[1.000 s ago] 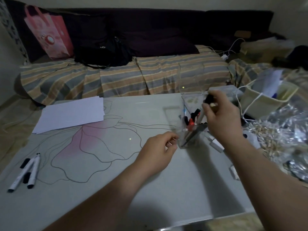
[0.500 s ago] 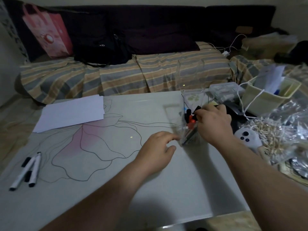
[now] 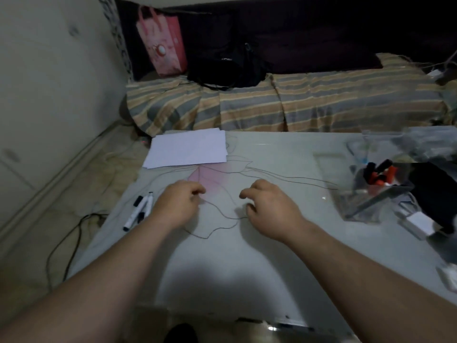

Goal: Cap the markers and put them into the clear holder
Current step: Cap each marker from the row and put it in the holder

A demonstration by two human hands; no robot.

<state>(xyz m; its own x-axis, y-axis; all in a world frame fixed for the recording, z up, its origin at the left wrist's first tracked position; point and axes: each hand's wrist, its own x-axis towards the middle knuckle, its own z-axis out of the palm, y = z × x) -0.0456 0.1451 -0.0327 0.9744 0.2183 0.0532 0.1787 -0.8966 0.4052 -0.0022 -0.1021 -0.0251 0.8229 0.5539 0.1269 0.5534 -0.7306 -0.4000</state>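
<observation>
Right hand (image 3: 269, 209) has left the clear holder (image 3: 366, 191) and both hands now hover empty, fingers loosely curled. Left hand (image 3: 176, 204) sits just beside the two markers (image 3: 139, 210) remaining on the surface (image 3: 247, 263) — likely next.

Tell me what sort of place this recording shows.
Most likely a living room at home, used for drawing: a low table with a flower outline, a sofa under a striped cover behind it, a pink gift bag, and markers beside loose paper.

No readable text, labels or numbers on any object, markings too blurred
</observation>
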